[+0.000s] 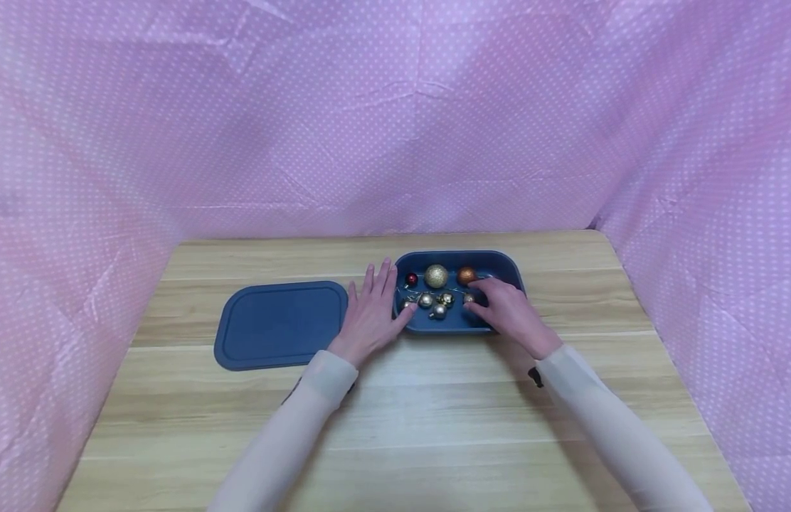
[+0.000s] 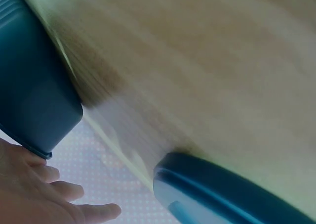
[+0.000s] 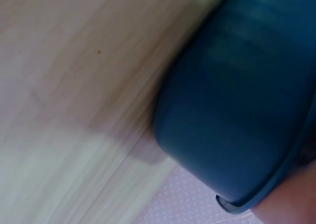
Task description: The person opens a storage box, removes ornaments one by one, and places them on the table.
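A dark blue container [image 1: 459,330] holds several small gold ball ornaments [image 1: 425,301], a larger glittery gold ball [image 1: 436,276], an orange ball [image 1: 466,275] and a small red ball [image 1: 411,279]. My left hand [image 1: 370,313] lies along the container's left side, fingers extended and spread, thumb over the near left rim. Beside the thumb sits another gold ball, partly hidden. My right hand [image 1: 511,313] reaches over the right rim, its thumb and forefinger apart on either side of a small gold ball [image 1: 469,299]. The other right fingers are mostly hidden.
A flat dark blue lid [image 1: 280,323] lies on the wooden table [image 1: 434,427], left of the container. Pink dotted cloth [image 1: 395,142] hangs behind the table and at both sides. Thin strings run among the balls.
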### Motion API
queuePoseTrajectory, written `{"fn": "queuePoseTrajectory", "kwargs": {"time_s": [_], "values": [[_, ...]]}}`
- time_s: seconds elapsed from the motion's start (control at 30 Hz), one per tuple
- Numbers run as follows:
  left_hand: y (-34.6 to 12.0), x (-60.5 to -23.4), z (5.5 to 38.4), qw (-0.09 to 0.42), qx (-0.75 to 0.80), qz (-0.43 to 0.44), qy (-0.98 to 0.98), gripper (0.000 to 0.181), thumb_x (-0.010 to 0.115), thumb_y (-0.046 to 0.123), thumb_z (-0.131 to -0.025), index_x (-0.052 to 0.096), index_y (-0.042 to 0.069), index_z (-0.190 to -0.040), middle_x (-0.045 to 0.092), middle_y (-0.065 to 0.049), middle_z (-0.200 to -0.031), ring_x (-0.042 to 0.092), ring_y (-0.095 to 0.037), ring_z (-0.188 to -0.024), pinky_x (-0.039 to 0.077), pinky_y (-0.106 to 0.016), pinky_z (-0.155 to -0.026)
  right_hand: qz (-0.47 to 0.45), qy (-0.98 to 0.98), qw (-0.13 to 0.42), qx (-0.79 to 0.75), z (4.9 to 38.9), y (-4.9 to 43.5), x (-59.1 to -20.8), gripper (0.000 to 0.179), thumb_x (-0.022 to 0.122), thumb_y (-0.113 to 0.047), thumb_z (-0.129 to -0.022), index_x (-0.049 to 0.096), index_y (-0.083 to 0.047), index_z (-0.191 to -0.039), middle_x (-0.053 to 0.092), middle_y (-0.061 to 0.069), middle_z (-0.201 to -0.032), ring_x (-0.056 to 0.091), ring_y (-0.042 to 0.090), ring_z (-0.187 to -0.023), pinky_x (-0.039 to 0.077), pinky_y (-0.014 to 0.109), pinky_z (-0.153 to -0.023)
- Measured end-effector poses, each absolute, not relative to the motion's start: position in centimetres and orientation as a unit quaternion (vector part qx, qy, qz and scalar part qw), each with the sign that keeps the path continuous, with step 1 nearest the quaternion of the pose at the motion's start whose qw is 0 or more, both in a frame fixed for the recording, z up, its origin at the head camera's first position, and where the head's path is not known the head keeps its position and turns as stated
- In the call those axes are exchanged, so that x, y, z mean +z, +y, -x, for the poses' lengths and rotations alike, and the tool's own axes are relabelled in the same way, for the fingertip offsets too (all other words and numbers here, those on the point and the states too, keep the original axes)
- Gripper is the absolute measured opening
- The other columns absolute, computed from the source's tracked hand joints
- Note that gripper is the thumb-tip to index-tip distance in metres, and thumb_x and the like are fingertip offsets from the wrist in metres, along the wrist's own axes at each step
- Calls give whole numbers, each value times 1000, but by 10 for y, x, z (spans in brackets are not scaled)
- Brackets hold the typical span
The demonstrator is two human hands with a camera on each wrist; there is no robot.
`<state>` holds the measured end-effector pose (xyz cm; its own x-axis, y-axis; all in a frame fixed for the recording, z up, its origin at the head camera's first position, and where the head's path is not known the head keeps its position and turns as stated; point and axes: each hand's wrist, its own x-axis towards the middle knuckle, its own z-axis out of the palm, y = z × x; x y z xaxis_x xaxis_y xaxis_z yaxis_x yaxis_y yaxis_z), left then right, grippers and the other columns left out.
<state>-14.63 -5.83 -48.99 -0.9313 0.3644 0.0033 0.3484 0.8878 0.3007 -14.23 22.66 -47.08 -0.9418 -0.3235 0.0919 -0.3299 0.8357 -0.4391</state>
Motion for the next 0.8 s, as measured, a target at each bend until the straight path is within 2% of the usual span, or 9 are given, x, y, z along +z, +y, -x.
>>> {"fn": "queuePoseTrajectory", "kwargs": {"time_s": [0.23,0.53,0.8], "values": [[-57,-490,144,24,159,-176,971,92,31,71,-102,10,11,-167,2,-5,-174,5,-35,-159,13,-69,-120,-164,-962,2,219,144,222,-471,40,79,-22,-93,71,3,-123,72,20,-120,68,37,-112,53,54,-94],[-55,-491,143,23,159,-166,973,91,32,70,-103,10,10,-167,2,-5,-174,5,-34,-159,14,-67,-121,-149,-965,-22,213,148,220,-469,31,76,-18,-95,74,3,-118,74,19,-113,70,33,-100,55,53,-85],[-53,-491,142,27,157,-163,974,89,31,68,-104,9,11,-168,1,-4,-175,4,-33,-159,14,-66,-122,-144,-965,-28,216,149,221,-468,25,73,-15,-97,75,2,-116,75,19,-112,69,34,-101,54,53,-89]]}}
